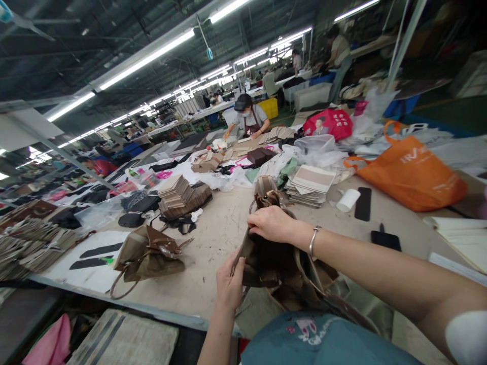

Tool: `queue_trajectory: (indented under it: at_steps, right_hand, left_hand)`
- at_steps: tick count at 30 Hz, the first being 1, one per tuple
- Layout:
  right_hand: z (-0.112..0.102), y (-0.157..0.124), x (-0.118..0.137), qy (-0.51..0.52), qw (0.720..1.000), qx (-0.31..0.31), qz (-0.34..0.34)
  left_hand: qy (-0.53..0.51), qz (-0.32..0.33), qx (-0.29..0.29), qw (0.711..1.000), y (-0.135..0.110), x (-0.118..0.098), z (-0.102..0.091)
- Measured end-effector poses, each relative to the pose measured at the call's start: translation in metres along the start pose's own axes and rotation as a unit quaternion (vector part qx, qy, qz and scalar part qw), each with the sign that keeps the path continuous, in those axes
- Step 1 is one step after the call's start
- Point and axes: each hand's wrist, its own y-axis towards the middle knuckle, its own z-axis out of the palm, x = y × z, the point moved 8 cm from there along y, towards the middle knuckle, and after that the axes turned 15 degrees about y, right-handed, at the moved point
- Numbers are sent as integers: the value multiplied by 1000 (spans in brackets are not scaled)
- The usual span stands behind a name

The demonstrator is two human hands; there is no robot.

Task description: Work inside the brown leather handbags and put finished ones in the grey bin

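Observation:
A brown handbag (266,263) stands in front of me at the table's near edge, its dark mouth spread wide toward me. My left hand (230,281) grips the bag's left rim, thumb inside and fingers behind the panel. Bent over the far part of the opening, my right hand (272,224) has its fingers closed on the bag's upper edge; the fingertips are partly hidden. A silver bangle circles that wrist. To the left, a second brown bag (148,256) lies slumped on the table with its handle hanging toward the edge.
A stack of tan panels (178,195) is at the left middle, and another stack of panels (310,185) lies beyond my right hand. To the right are a white roll (348,201), a black phone (363,204) and an orange tote bag (414,175). A co-worker (249,119) works across the table.

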Motion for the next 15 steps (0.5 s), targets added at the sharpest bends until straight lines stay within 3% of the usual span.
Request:
queue_trajectory:
  at_steps: [6, 15]
  right_hand:
    - [-2, -2, -3, 10, 1000, -21, -16]
    - [-1, 2, 1, -7, 999, 20, -37]
  left_hand:
    - [9, -4, -2, 1000, 2, 2, -1]
    - [15, -1, 6, 1000, 4, -4, -5]
